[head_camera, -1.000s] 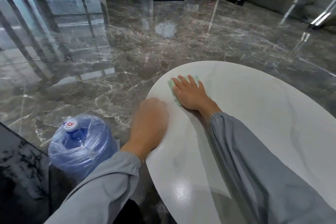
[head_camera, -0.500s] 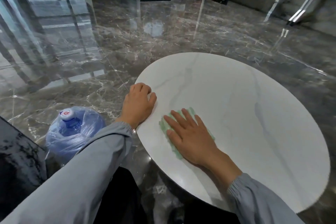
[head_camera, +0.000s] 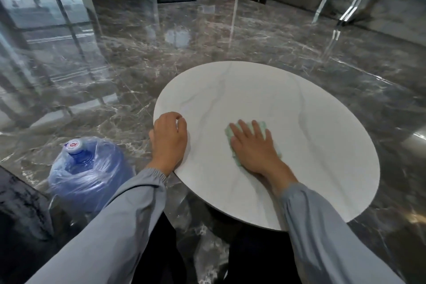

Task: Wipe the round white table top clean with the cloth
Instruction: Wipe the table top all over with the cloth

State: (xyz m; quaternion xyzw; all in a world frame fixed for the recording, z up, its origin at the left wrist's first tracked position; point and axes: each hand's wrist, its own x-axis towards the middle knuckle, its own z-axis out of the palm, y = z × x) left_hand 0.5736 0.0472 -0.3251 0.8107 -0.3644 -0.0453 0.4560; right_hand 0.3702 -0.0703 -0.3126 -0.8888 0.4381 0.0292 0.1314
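Note:
The round white table top point(head_camera: 311, 108), faintly grey-veined, fills the middle and right of the head view. A light green cloth point(head_camera: 261, 126) lies flat on its near-middle part. My right hand point(head_camera: 253, 147) presses on the cloth with straight, spread fingers and covers most of it; only the cloth's corners show. My left hand point(head_camera: 169, 136) holds the table's left rim, fingers curled on top and thumb over the edge. Grey sleeves cover both arms.
A large blue water jug point(head_camera: 85, 168) wrapped in clear plastic stands on the floor just left of the table. A black block point(head_camera: 18, 205) sits at the lower left. Glossy dark marble floor point(head_camera: 207, 41) surrounds the table; glass doors and signs stand far back.
My right hand slid the cloth from the far left edge towards me, then rightwards to the near middle. My left hand stayed on the left rim. The view pulled back.

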